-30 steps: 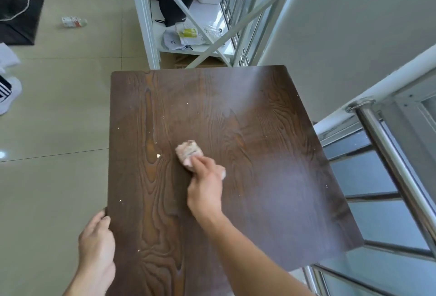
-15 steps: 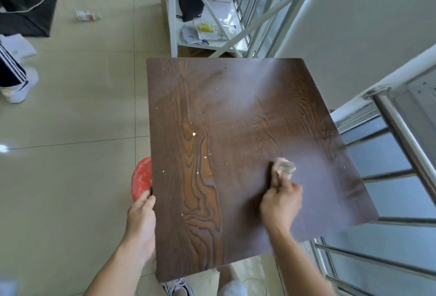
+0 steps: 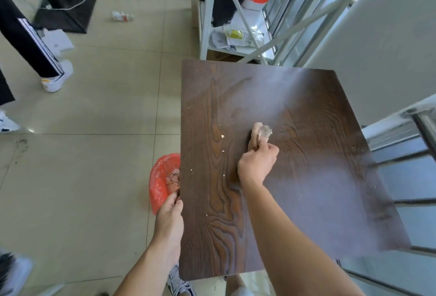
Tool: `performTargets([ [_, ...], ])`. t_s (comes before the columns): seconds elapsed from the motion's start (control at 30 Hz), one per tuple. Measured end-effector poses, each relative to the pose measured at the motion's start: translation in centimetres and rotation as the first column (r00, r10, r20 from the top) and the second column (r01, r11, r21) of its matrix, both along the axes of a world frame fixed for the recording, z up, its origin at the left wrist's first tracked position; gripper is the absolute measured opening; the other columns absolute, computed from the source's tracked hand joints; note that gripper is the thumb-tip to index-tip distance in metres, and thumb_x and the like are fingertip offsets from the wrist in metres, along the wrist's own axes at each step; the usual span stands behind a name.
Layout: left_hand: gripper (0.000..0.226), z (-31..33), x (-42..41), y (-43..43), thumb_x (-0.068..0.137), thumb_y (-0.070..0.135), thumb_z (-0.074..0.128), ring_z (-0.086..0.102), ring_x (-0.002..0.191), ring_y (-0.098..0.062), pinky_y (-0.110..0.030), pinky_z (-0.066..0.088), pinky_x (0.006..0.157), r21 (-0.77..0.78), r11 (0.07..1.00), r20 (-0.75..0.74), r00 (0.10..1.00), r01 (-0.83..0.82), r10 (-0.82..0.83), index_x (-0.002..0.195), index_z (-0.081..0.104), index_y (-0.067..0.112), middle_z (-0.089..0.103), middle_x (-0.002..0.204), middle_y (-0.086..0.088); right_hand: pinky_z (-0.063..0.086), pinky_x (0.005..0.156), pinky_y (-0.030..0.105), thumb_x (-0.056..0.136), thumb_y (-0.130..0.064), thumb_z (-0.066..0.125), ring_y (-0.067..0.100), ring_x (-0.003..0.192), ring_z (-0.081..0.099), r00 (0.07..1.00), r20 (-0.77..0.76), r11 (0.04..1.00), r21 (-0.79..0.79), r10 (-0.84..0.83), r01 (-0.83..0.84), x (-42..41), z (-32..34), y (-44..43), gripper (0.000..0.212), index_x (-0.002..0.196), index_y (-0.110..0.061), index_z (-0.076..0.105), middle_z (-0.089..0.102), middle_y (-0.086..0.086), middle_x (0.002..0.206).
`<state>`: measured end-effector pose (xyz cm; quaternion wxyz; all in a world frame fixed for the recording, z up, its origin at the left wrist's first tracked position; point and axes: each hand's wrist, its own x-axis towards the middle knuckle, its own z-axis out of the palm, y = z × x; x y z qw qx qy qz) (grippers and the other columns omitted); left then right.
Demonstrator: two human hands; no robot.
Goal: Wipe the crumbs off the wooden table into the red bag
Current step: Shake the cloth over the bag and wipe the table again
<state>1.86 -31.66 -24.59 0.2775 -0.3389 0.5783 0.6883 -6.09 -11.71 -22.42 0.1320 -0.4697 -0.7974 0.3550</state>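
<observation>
The wooden table (image 3: 306,177) was taken as the landmark. A crumpled wiping cloth (image 3: 260,134) was pressed flat against its top near the middle, and was gripped by the closed right hand (image 3: 257,162), whose fingers were curled round the near end of the wad. The long axis of the cloth was seen to run away from the person, tilted slightly toward the table's right side, with its free end pointing to the far edge. The red bag (image 3: 161,182) was held open just below the table's left edge, its rim pinched by the left hand (image 3: 169,215) against that edge; some brownish debris was already visible inside it. The task was judged to be partly done: a larger crumb (image 3: 222,136) lay between the cloth and the left edge, and fine specks were scattered along the left strip and near the right edge. Those were still to be swept toward the bag.
</observation>
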Motion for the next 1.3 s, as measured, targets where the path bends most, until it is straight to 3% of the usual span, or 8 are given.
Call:
performTargets([
  [0.23, 0.041, 0.1, 0.0, 0.4, 0.105, 0.011, 0.04, 0.064, 0.125, -0.024, -0.05, 0.044, 0.112, -0.032, 0.999, 0.0, 0.999, -0.04, 0.04, 0.133, 0.067, 0.025, 0.07, 0.132, -0.002, 0.046, 0.095, 0.033, 0.089, 0.007, 0.048, 0.027, 0.11, 0.054, 0.898, -0.031, 0.894, -0.087, 0.438, -0.439, -5.0, 0.8, -9.6, 0.042, 0.121, -0.012, 0.067, 0.052, 0.008, 0.12],
  [0.47, 0.041, 0.0, 0.4, 0.2, 0.104, 0.012, 0.042, 0.067, 0.122, -0.021, -0.048, 0.047, 0.11, -0.05, 0.998, -0.023, 0.999, -0.033, 0.032, 0.124, 0.072, 0.032, 0.074, 0.128, 0.002, 0.052, 0.081, 0.03, 0.088, 0.006, 0.052, 0.021, 0.09, 0.064, 0.813, -0.057, 0.814, 0.082, 0.58, -0.575, -14.5, 3.9, -1.1, 0.031, 0.099, -0.008, 0.076, 0.062, -0.003, 0.084],
  [0.6, 0.042, -0.4, 0.5, 0.2, 0.104, 0.012, 0.042, 0.065, 0.125, -0.019, -0.047, 0.044, 0.112, -0.052, 0.997, -0.023, 0.998, -0.06, 0.059, 0.125, 0.072, 0.032, 0.074, 0.129, 0.004, 0.043, 0.087, 0.037, 0.092, 0.01, 0.049, 0.02, 0.101, 0.057, 0.508, 0.189, 0.489, 0.141, 0.84, -0.861, -15.8, 3.0, -1.7, 0.035, 0.109, -0.009, 0.074, 0.063, 0.006, 0.107],
  [0.7, 0.041, -0.3, 0.6, 0.2, 0.103, 0.013, 0.043, 0.063, 0.127, -0.02, -0.048, 0.042, 0.114, -0.049, 0.996, -0.008, 0.997, -0.078, 0.078, 0.126, 0.072, 0.032, 0.072, 0.131, 0.004, 0.031, 0.087, 0.026, 0.091, 0.013, 0.044, 0.029, 0.115, 0.053, 0.352, 0.151, 0.33, 0.149, 0.924, -0.932, -11.4, 1.8, -3.2, 0.048, 0.119, -0.013, 0.074, 0.061, 0.01, 0.125],
  [0.87, 0.038, -1.3, 0.7, 0.3, 0.096, 0.016, 0.052, 0.065, 0.124, -0.025, -0.052, 0.042, 0.113, -0.05, 0.991, -0.002, 0.992, -0.126, 0.126, 0.125, 0.073, 0.028, 0.073, 0.13, -0.002, 0.048, 0.098, 0.036, 0.091, 0.009, 0.052, 0.025, 0.111, 0.057, 0.148, 0.018, 0.148, 0.006, 0.989, -0.989, -2.4, 0.8, -5.1, 0.043, 0.119, -0.015, 0.074, 0.066, 0.005, 0.12],
  [0.93, 0.037, -0.2, 0.7, 0.1, 0.097, 0.014, 0.051, 0.066, 0.122, -0.028, -0.053, 0.044, 0.112, -0.038, 0.993, -0.007, 0.994, -0.109, 0.109, 0.126, 0.072, 0.025, 0.073, 0.129, -0.005, 0.051, 0.094, 0.034, 0.092, 0.001, 0.06, 0.018, 0.107, 0.062, 0.293, -0.049, 0.295, 0.032, 0.955, -0.955, 0.2, 1.3, -5.0, 0.033, 0.115, -0.016, 0.076, 0.068, 0.0, 0.115],
  [1.07, 0.038, 1.7, 1.4, -1.0, 0.104, 0.005, 0.041, 0.073, 0.104, -0.027, -0.043, 0.057, 0.094, 0.004, 1.0, 0.048, 0.999, -0.006, 0.006, 0.119, 0.073, 0.018, 0.079, 0.114, -0.009, 0.048, 0.081, 0.028, 0.096, -0.018, 0.063, 0.014, 0.095, 0.064, 0.862, -0.067, 0.864, 0.061, 0.503, -0.5, 5.9, 3.2, -0.8, 0.02, 0.112, -0.019, 0.075, 0.066, -0.003, 0.108],
  [1.3, 0.038, 2.4, 3.2, -4.8, 0.106, 0.006, 0.039, 0.068, 0.115, -0.027, -0.04, 0.051, 0.101, -0.008, 0.995, 0.06, 0.993, 0.099, -0.099, 0.135, 0.06, 0.018, 0.07, 0.13, -0.009, 0.058, 0.072, 0.047, 0.085, -0.023, 0.061, 0.029, 0.075, 0.064, 0.958, 0.098, 0.962, -0.086, 0.269, -0.261, 12.9, 1.2, -7.8, 0.009, 0.093, -0.023, 0.061, 0.054, 0.002, 0.097],
])
